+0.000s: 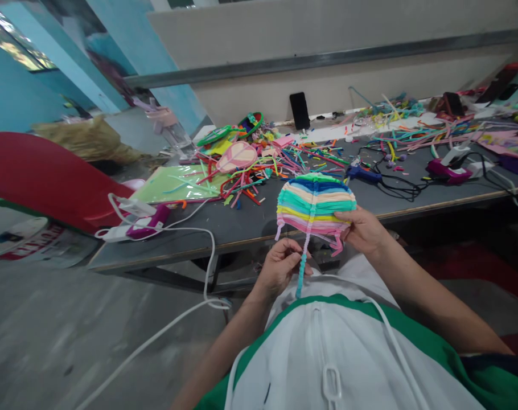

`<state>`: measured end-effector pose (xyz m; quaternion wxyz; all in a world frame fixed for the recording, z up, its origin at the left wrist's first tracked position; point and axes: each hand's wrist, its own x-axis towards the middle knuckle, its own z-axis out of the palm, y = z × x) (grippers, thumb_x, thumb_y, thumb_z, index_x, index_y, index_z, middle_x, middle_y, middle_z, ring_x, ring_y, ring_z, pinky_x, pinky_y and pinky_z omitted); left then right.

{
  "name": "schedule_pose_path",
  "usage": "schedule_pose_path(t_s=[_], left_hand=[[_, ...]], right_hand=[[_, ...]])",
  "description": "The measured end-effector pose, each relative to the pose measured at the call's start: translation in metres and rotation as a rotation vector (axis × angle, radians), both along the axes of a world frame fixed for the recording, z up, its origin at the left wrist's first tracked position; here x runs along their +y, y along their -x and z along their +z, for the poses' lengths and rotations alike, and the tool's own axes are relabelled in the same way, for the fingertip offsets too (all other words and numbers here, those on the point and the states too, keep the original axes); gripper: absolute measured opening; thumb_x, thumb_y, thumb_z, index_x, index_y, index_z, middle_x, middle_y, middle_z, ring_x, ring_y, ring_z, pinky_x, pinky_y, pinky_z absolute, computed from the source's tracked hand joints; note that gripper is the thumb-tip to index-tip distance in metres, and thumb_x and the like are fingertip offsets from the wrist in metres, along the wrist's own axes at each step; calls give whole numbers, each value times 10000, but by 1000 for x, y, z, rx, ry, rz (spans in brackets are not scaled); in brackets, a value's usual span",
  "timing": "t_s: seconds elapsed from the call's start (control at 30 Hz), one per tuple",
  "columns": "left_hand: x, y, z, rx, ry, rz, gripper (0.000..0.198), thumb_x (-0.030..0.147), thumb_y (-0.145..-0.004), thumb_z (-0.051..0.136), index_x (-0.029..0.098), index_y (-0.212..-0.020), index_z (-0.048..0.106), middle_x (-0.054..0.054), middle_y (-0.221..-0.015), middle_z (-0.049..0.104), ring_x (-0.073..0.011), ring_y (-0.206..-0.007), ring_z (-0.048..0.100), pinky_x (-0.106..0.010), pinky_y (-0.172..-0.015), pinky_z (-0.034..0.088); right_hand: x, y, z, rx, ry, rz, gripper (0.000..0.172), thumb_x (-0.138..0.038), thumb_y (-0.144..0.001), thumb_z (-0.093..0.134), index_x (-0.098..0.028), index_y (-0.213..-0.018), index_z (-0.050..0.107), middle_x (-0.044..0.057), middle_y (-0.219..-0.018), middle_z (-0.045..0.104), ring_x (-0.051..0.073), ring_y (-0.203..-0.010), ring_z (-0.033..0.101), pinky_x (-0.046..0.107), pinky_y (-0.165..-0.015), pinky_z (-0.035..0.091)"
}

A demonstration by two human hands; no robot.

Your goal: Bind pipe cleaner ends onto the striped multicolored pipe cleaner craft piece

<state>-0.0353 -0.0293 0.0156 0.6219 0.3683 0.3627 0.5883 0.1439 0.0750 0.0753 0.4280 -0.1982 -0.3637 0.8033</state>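
A rounded, striped piece of fuzzy stems (299, 202), in green, blue, peach, teal, yellow and pink, is held over the table's front edge. My right hand (364, 229) pinches its right side, thumb on top. A twisted stem (302, 267), pink above and teal below, hangs from its middle toward my lap. The fingers of my left hand (283, 263) are closed round this stem below the striped part. Short pink ends dangle at both lower corners.
On the grey table (190, 228) lie loose coloured stems (323, 154), a green sheet (173, 183), a blue glue gun (364, 174) with black cable, and purple power sockets (150, 223). A phone (299, 110) leans at the back. White cables cross the left side.
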Motion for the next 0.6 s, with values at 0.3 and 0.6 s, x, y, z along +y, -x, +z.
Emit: schedule_pose_path(t_s=[0.3, 0.6], left_hand=[[0, 1, -1, 36, 55, 22, 293, 332, -667, 754, 171, -779, 536, -17, -709, 681, -151, -485, 629, -268, -479, 507], [-4, 3, -5, 62, 80, -81, 266, 292, -652, 768, 165, -813, 598, -56, -808, 699, -188, -548, 667, -303, -525, 528]], right_hand=[[1, 0, -5, -17, -4, -25, 407, -91, -703, 635, -198, -1096, 641, 47, -1034, 728, 254, -1005, 672, 420, -911, 531], [3, -1, -11, -11, 31, -70, 412, -82, -691, 649, -206, -1084, 644, 44, -1046, 724, 258, -992, 677, 422, -895, 541]])
